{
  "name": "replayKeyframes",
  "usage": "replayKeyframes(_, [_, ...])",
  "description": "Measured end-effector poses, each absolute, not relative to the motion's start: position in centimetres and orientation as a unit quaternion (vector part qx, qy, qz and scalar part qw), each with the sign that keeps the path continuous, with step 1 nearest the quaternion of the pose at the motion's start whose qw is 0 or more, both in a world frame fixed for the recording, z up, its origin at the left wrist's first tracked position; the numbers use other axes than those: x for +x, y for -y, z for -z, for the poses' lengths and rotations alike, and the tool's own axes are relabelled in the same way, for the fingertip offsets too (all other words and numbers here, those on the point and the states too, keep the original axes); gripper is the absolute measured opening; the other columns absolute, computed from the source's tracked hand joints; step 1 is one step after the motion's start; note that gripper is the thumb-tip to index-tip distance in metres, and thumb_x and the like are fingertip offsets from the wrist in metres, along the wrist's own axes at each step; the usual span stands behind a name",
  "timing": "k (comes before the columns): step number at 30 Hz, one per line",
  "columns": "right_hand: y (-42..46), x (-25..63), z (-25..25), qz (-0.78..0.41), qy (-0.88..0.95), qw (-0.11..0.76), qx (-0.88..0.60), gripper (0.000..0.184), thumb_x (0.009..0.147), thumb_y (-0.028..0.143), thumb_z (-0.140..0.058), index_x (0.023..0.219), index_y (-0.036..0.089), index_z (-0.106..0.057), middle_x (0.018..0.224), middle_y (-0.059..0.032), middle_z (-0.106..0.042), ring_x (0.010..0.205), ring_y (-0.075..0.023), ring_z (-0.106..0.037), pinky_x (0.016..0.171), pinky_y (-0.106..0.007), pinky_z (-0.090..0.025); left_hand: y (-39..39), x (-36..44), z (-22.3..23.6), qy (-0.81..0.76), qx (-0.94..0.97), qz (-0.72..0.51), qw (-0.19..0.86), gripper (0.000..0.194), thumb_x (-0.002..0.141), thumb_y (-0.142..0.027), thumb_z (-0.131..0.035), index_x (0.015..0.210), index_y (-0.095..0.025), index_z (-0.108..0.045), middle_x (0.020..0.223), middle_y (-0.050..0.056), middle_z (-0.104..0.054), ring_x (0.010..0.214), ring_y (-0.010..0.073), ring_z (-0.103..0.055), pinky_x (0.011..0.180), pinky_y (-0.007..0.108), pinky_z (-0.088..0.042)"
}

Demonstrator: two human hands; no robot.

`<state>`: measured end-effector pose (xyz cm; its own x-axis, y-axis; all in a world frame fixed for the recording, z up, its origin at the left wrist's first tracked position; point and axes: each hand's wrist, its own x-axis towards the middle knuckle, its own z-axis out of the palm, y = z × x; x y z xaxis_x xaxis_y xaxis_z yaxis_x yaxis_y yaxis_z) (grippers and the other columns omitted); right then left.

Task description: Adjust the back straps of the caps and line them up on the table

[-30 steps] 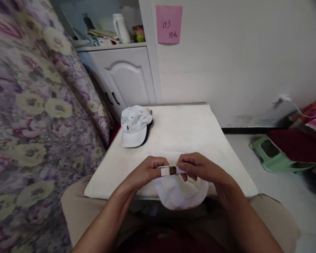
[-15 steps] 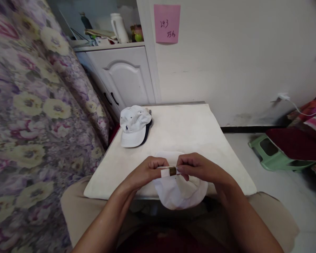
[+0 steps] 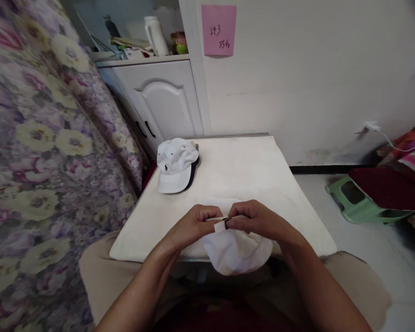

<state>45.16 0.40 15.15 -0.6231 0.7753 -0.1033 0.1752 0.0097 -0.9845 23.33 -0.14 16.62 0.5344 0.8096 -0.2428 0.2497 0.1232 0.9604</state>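
A white cap hangs at the near edge of the table, its crown toward me and its strap up between my hands. My left hand pinches the white strap end between thumb and fingers. From the other side, the thumb and fingers of my right hand close on the dark metal buckle of that strap, hiding much of it. Farther back on the left lies another white cap with a small dark logo, stacked over a dark-brimmed one.
The table has a cream cover and stands against the wall. A white cabinet is behind it, with a white jug on its shelf. A floral curtain hangs close on the left. To the right stands a green stool.
My right hand has shifted slightly left, and its fingers now cover more of the buckle. The strap end has tilted a little. The stacked caps stay put.
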Motion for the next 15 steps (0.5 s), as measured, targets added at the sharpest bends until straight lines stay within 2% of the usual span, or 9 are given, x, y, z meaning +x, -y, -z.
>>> replayKeyframes(15, [-0.34,44.83,-15.28,-0.605,0.654,0.26,-0.372,0.018,0.081,0.033,-0.071,0.083,0.016,-0.069,0.072,0.0007,-0.064,0.063,-0.0106,-0.053,0.058,-0.023,-0.038,0.2,23.01,-16.61,-0.387,0.645,-0.21,0.625,0.027,0.086,-0.038,-0.062,0.073,-0.014,-0.059,0.066,-0.004,-0.046,0.061,0.0106,-0.037,0.058,0.024,-0.027])
